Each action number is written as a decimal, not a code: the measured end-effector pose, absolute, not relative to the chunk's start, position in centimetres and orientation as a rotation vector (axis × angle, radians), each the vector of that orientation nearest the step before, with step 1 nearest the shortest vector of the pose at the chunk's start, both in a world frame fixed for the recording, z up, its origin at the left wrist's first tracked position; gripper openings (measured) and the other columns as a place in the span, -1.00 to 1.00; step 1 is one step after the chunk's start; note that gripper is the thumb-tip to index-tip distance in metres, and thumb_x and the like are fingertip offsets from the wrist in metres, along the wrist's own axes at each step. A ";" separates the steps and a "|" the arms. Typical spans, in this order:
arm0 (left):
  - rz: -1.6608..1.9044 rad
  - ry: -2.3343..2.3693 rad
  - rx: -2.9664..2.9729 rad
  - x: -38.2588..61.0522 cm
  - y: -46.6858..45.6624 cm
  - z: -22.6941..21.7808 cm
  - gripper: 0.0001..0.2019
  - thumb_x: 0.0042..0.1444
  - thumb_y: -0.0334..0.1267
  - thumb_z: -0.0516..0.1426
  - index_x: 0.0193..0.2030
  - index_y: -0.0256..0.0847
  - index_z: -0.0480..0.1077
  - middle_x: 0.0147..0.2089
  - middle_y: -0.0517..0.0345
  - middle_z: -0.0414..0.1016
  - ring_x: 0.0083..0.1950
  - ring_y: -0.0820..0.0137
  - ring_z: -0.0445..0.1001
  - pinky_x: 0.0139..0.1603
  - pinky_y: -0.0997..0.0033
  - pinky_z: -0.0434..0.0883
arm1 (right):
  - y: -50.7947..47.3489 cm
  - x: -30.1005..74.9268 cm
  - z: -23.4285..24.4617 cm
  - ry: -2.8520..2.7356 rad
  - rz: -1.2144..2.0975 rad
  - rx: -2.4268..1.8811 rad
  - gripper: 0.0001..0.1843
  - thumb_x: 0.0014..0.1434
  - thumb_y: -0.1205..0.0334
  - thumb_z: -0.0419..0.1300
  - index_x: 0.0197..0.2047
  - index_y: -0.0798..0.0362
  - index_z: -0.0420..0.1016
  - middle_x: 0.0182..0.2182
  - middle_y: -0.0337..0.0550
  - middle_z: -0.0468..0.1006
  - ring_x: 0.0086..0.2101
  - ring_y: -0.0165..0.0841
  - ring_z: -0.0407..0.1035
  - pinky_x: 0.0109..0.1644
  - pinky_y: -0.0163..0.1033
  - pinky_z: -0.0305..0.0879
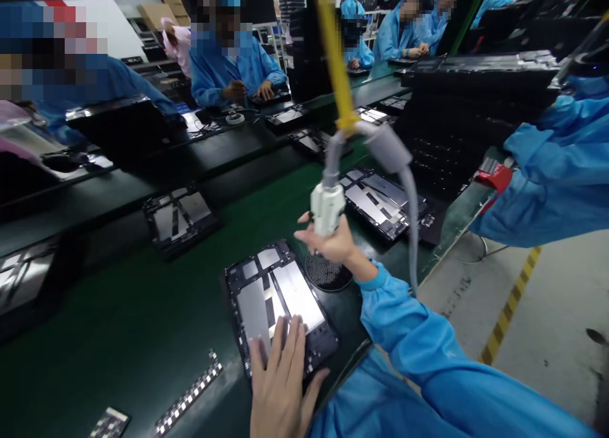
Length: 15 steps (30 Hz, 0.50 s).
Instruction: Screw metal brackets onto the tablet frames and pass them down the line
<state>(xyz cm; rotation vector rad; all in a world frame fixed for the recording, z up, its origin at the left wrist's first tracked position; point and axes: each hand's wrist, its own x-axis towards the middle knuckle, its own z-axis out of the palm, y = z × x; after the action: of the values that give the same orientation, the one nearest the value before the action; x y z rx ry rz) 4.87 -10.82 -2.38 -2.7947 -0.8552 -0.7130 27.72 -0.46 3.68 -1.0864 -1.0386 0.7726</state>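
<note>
In the head view, my left hand (280,374) lies flat on the lower part of an opened tablet (299,292), fingers stretched out. The tablet's silver battery plates and black frame face up. My right hand (335,244), beyond the tablet's upper right corner, is closed around a white corded hand tool (327,208). That tool hangs from a yellow strap (335,57), and its lower tip is hidden by my fingers. Beneath the right hand is a round black perforated dish (328,273); its contents are too blurred to tell.
Other opened tablets (178,216) lie on the green bench (118,324), one (380,200) just beyond my right hand. A checkered strip (190,393) lies at the lower left. A grey cable (413,229) hangs right. A co-worker's blue sleeve (561,172) is at the right edge.
</note>
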 end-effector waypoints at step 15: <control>-0.348 -0.716 -3.066 16.3 -5.0 0.2 -0.51 0.01 -0.63 -0.02 0.13 -0.43 0.33 0.13 -0.25 0.46 -0.04 0.21 0.54 -0.10 0.28 0.53 | -2.4 32.4 4.6 -0.973 0.617 -1.139 -0.76 -0.06 0.21 0.35 -0.34 0.07 0.40 -0.76 -0.42 0.37 -0.72 -0.47 0.26 -0.58 -0.28 0.28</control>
<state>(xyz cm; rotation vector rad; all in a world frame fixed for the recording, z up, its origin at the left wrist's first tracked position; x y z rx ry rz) 16.34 -5.05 0.20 -3.0659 -0.7163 -0.3484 32.41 -2.43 4.61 -1.1392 -0.9731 0.6174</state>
